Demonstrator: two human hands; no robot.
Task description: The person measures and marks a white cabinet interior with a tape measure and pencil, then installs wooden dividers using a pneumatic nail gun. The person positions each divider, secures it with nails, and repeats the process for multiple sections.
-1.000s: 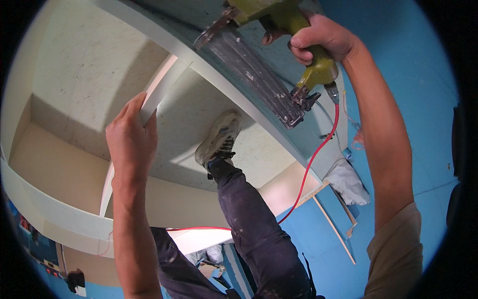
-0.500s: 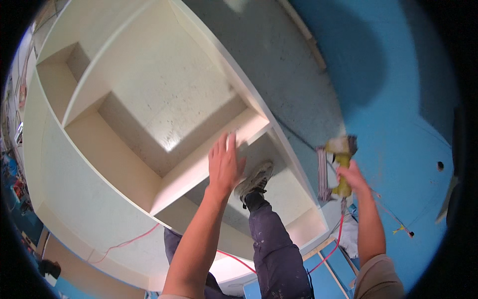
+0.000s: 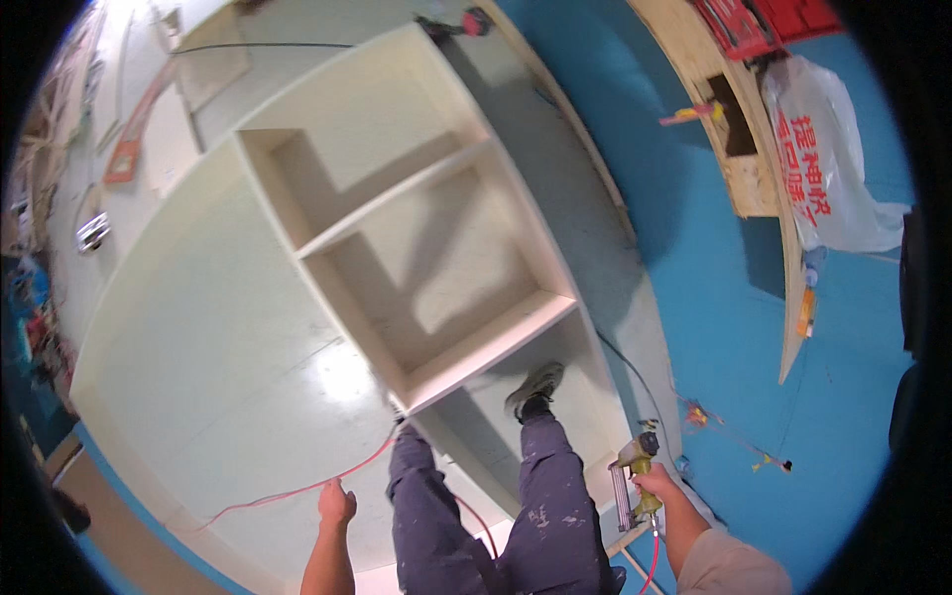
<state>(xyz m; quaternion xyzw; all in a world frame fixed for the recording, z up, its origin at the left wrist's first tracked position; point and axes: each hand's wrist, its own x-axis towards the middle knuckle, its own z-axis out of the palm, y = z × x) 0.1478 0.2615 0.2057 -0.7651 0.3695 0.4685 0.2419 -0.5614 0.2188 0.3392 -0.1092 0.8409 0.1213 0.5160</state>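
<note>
Left of the right hand, its fingers closed round a nail gun, are legs and a white shelf frame; the left hand, half-curled at a red hose, grip unclear, is no longer over the divider.

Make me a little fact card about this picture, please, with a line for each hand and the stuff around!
Left grip: curled, beside the thin red line; can't tell if touching
Right grip: closed around the handle of the olive-green power tool
Tool's tail: red hose
Big thing: white divided frame
Shoe: inside the frame's compartment nearest the person
Floor on the right: blue floor
Upper right: white plastic bag with red print
</note>
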